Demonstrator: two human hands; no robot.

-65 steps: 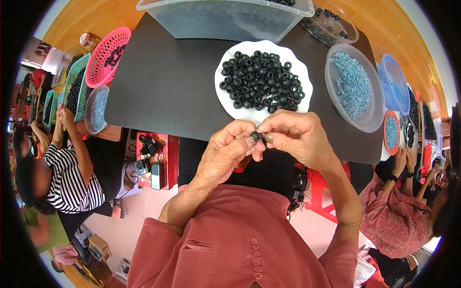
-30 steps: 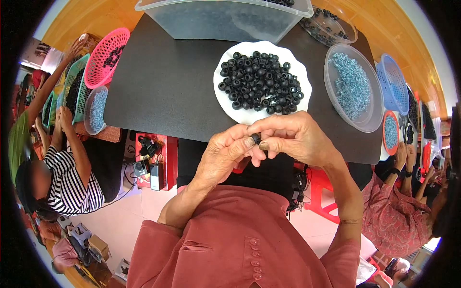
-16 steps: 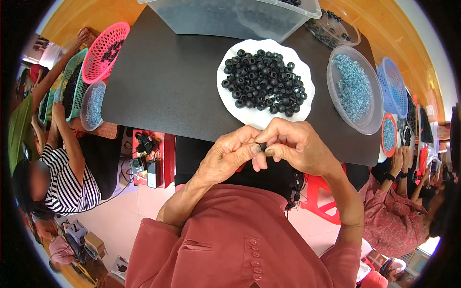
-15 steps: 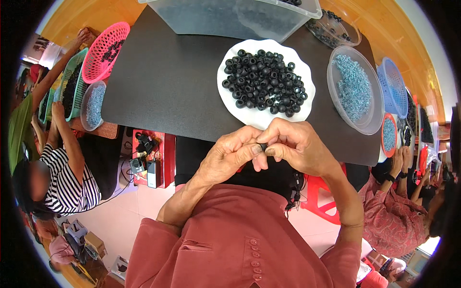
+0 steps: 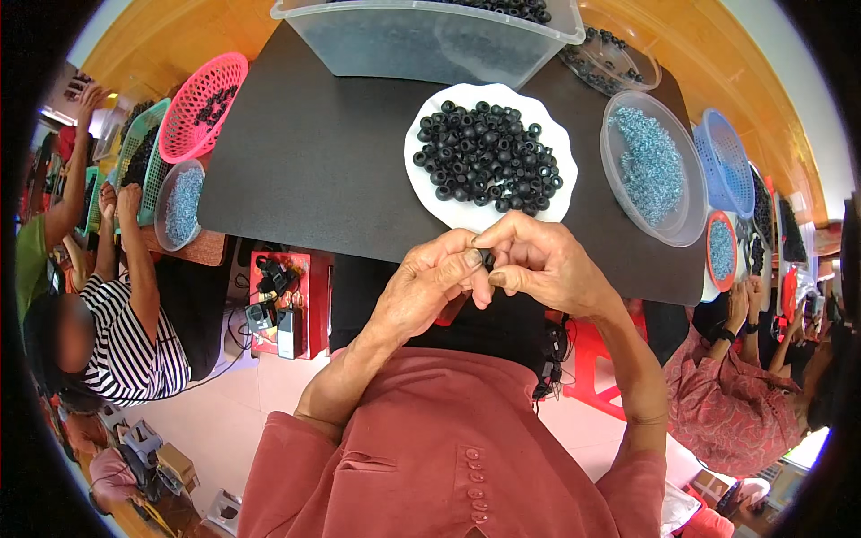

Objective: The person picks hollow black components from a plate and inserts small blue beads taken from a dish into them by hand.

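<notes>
My left hand (image 5: 432,276) pinches a small round black piece (image 5: 487,260) between thumb and fingertips, just past the table's near edge. Against its other side is my right hand (image 5: 554,271), the index finger over the top and the thumb below. Fingers cover much of the piece. Right beyond my hands, a white scalloped plate (image 5: 430,204) carries a heap of similar round black pieces (image 5: 489,148), several showing a hole in one side.
A clear plastic bin (image 5: 395,49) of black pieces stands at the dark table's (image 5: 296,152) far edge. To the right are a clear bowl of blue beads (image 5: 647,170) and a blue basket (image 5: 728,166). A pink basket (image 5: 179,121) is at left. People work on both sides.
The view has shifted slightly. My right index finger has risen over the top of the black piece and its thumb has spread lower, so more of the piece shows between my hands.
</notes>
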